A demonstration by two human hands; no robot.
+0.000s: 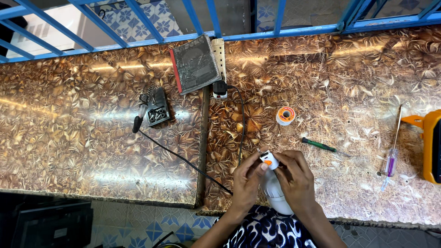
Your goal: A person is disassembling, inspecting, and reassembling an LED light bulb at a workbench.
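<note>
White bulb [277, 190] with orange-marked base [268, 160], gripped over worktop [92, 138] edge by left hand [246, 181] and right hand [297, 179], fingers clenched on base; seemingly mid-disassembly, green screwdriver [321, 146] near.

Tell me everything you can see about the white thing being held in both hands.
The white bulb-like object has a rounded, matte plastic-looking body and a small white cap with an orange patch at its far end. It is held above the near edge of the patterned worktop, cap pointing away from the person. The left hand and the right hand pinch the cap from either side.
</note>
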